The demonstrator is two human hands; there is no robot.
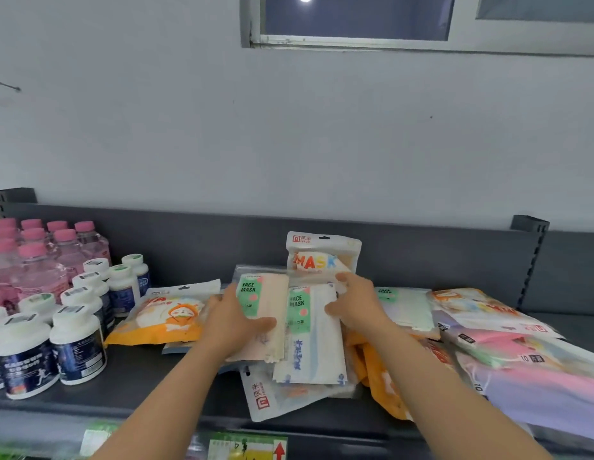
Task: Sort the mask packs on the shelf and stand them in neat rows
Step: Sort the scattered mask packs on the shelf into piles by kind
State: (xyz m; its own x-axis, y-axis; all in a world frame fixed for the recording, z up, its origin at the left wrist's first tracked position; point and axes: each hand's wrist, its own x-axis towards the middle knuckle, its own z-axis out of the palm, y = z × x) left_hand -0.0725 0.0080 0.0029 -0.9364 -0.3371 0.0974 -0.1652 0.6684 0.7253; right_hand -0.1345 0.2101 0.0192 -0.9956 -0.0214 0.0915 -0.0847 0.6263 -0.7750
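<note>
Mask packs lie in a loose heap on the dark grey shelf (149, 370). My left hand (234, 322) grips a pale pink "FACE MASK" pack (265, 300), thumb across its front. My right hand (358, 302) holds the right edge of a white and blue "FACE MASK" pack (317, 340) next to it. Behind them one white "MASK" pack (322, 255) stands upright against the shelf's back panel. An orange cartoon pack (162, 318) lies flat at the left. More packs (498, 330) in pink, green and lilac are piled at the right.
White-capped dark supplement bottles (78, 346) stand in rows at the left, with pink-capped drink bottles (40, 260) behind them. A shelf upright (531, 257) rises at the right. Price labels (246, 448) run along the shelf's front edge.
</note>
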